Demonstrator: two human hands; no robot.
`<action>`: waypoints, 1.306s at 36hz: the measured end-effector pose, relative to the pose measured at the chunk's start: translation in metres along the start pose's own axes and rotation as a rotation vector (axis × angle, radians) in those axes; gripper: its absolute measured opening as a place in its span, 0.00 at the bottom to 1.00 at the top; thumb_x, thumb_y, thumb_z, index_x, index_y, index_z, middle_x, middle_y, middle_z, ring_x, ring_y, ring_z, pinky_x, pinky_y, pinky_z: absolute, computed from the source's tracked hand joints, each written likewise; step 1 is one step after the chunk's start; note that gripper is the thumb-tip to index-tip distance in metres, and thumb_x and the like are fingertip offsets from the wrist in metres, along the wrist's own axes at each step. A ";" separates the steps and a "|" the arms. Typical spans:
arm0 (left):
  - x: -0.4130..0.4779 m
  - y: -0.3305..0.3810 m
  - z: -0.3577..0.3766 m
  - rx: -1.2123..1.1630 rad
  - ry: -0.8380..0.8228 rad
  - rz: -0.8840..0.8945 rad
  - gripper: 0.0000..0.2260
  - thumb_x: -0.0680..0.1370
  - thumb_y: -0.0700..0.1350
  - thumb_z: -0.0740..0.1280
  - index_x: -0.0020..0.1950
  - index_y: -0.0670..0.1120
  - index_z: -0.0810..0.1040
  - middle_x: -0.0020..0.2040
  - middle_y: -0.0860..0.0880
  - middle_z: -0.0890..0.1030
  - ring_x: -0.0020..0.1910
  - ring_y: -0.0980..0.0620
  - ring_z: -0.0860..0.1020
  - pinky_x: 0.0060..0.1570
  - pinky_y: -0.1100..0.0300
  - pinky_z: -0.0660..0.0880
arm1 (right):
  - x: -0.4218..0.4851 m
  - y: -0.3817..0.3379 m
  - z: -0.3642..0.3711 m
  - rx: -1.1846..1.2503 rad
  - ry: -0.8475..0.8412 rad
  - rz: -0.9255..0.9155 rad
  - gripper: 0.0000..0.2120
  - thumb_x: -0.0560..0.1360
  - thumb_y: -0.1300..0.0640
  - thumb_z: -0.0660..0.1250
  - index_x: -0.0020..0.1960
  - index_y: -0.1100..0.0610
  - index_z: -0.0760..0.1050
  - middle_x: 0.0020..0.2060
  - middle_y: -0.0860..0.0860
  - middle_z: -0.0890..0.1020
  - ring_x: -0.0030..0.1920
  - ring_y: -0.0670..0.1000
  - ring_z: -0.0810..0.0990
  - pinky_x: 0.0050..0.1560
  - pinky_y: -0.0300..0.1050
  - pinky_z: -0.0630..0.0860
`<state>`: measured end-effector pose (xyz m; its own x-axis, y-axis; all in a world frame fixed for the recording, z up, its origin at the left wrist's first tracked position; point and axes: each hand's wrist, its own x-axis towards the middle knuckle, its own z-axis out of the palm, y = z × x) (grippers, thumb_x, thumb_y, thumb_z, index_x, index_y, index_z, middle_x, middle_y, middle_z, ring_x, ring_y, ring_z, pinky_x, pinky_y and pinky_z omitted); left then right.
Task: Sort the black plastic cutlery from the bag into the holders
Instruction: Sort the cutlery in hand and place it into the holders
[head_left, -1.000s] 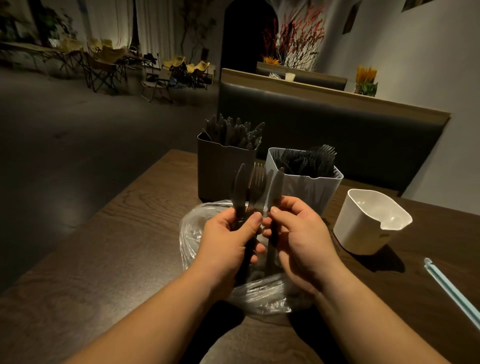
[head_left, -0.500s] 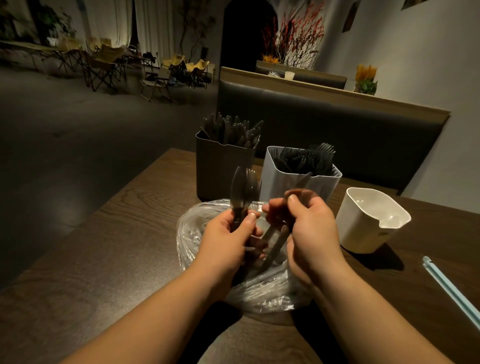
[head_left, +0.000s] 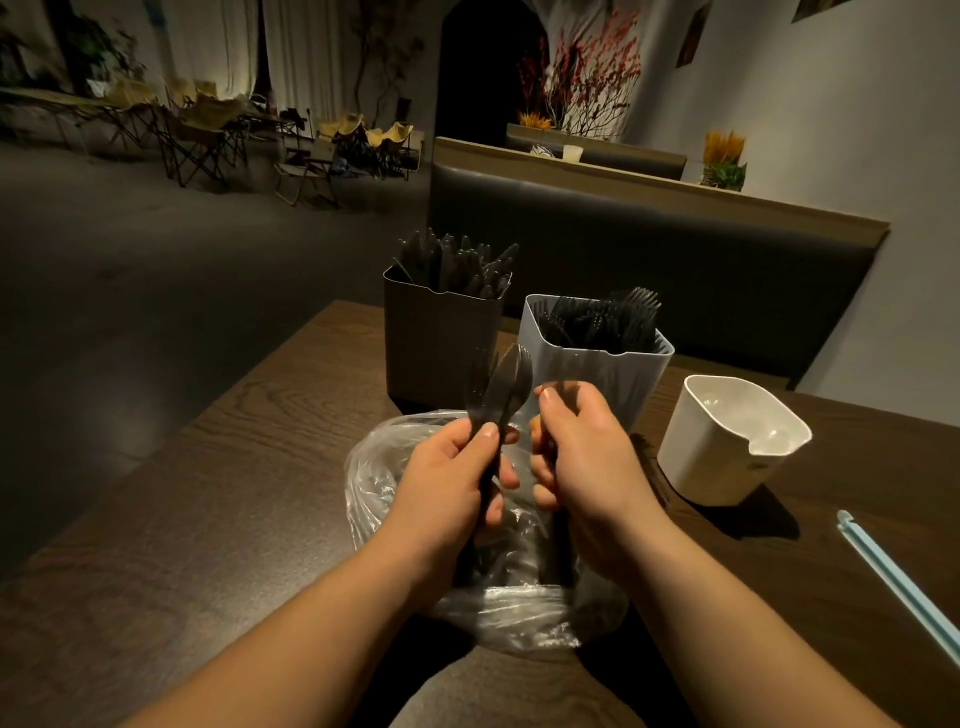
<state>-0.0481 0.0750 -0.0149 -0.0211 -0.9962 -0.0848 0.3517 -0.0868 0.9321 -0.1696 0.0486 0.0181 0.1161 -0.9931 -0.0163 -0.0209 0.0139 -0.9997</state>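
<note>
Your right hand (head_left: 587, 457) has rolled over since the earlier frame. The piece that slanted out below its fingers is now almost buried in the fist, while the left has hardly shifted.

The table (head_left: 156, 519) carries everything, with its far edge running under the bench (head_left: 675, 270). The bag (head_left: 387, 467) lies crumpled just beneath both hands, with more black cutlery dimly showing inside. Behind it stand the dark holder (head_left: 441, 348), packed with knives (head_left: 457, 265), and just beside it the pale holder (head_left: 597, 379), full of forks (head_left: 608, 322). The white holder (head_left: 727, 447) sits apart to the right with nothing showing in it.

Your left hand (head_left: 447, 483) pinches a small bundle (head_left: 504, 389) upright between thumb and fingers, a spoon bowl and fork tines fanning out above. Your right hand's fingers curl round a dark piece (head_left: 558, 545), though I cannot tell which kind it is.

The bundle is probably your weak point. Loosen that pinch while sorting and the pieces will likely slide back into the bag, or skid off the table. Both full holders look crowded, so a piece pushed in carelessly may catch and tip others out.

There is open board on your left and in front of the white holder. The blue stick (head_left: 909, 597) lies well to the right, near the edge.
</note>
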 end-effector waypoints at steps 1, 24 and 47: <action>-0.001 0.000 0.000 0.002 -0.005 0.005 0.12 0.85 0.46 0.59 0.56 0.39 0.77 0.36 0.45 0.78 0.26 0.53 0.70 0.23 0.64 0.66 | -0.001 0.000 0.001 -0.011 -0.015 -0.016 0.05 0.84 0.52 0.58 0.54 0.52 0.71 0.36 0.52 0.73 0.26 0.46 0.70 0.28 0.44 0.70; -0.006 0.006 0.000 0.014 -0.220 -0.127 0.12 0.83 0.54 0.58 0.54 0.46 0.71 0.30 0.52 0.72 0.24 0.56 0.65 0.23 0.64 0.57 | 0.001 0.010 -0.010 0.164 -0.171 0.016 0.10 0.81 0.59 0.64 0.58 0.63 0.76 0.36 0.57 0.78 0.29 0.51 0.73 0.25 0.39 0.68; -0.007 0.007 -0.005 0.076 -0.369 -0.044 0.14 0.83 0.42 0.63 0.67 0.52 0.72 0.33 0.51 0.75 0.27 0.54 0.69 0.26 0.61 0.65 | 0.004 -0.006 -0.016 0.061 0.033 -0.083 0.10 0.83 0.57 0.60 0.46 0.61 0.73 0.29 0.56 0.72 0.25 0.47 0.67 0.27 0.42 0.65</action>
<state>-0.0406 0.0817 -0.0100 -0.3747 -0.9271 -0.0055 0.2728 -0.1159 0.9551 -0.1854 0.0424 0.0241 0.0821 -0.9944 0.0660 0.0476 -0.0623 -0.9969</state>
